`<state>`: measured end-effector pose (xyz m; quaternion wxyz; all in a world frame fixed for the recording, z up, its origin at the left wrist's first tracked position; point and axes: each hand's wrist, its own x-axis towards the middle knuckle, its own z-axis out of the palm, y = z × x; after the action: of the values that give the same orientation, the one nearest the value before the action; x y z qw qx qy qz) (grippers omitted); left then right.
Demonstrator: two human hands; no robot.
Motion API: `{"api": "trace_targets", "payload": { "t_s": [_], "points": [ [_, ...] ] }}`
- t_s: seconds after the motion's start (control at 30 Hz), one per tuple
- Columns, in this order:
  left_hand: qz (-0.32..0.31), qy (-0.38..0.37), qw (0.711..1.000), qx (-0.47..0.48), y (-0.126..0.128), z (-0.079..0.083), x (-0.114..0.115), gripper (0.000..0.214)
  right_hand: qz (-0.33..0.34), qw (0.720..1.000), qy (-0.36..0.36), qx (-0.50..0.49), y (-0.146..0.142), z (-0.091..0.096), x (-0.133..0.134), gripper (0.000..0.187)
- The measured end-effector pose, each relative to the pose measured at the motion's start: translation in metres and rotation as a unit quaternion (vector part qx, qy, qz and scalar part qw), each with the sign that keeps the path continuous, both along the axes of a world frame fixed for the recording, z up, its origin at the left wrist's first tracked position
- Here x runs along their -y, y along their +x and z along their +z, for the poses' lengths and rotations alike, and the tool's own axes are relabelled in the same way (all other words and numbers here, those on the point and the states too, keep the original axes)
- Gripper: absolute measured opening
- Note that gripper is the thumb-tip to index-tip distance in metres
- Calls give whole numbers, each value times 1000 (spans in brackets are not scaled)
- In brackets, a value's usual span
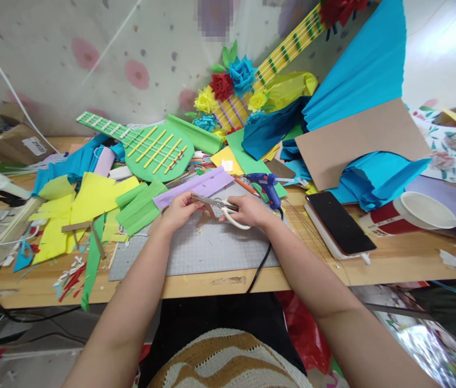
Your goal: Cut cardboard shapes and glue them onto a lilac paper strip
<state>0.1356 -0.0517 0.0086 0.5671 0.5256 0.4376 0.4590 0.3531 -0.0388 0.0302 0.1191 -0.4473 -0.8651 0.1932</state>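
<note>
Above the grey cutting mat (212, 248), my right hand (250, 210) is closed around the handles of white-handled scissors (236, 220). Their metal blades point left, towards my left hand (181, 212). My left fingers pinch a small piece of brown card (207, 214), which hangs beside the blades; its edge at my fingertips is partly hidden. Just behind my hands lies a strip of purple crepe paper (199, 186). A blue glue gun (266, 186) lies right of the scissors, its black cord running to the table's front edge.
Green crepe paper (143, 207) and yellow paper (90, 202) lie left. A green paper guitar (159, 151) and a flowered yellow one (232, 110) stand behind. A phone (341, 223), paper cup (409, 213), brown cardboard (365, 137) and blue crepe paper (361, 64) occupy the right.
</note>
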Motion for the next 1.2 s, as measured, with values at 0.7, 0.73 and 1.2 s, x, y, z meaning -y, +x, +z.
{"api": "trace_targets", "payload": {
  "t_s": [0.7, 0.73, 1.2],
  "points": [
    [38, 15, 999, -5, -3, 6, 3, 27, -73, 997, -5, -14, 7, -6, -9, 35],
    [51, 18, 999, 2, -4, 6, 3, 27, -83, 997, 0, 2, 8, -6, -10, 34],
    [194, 14, 978, 69, -8, 6, -3, 36, -71, 989, 45, 120, 5, 11, -8, 14]
  ]
}}
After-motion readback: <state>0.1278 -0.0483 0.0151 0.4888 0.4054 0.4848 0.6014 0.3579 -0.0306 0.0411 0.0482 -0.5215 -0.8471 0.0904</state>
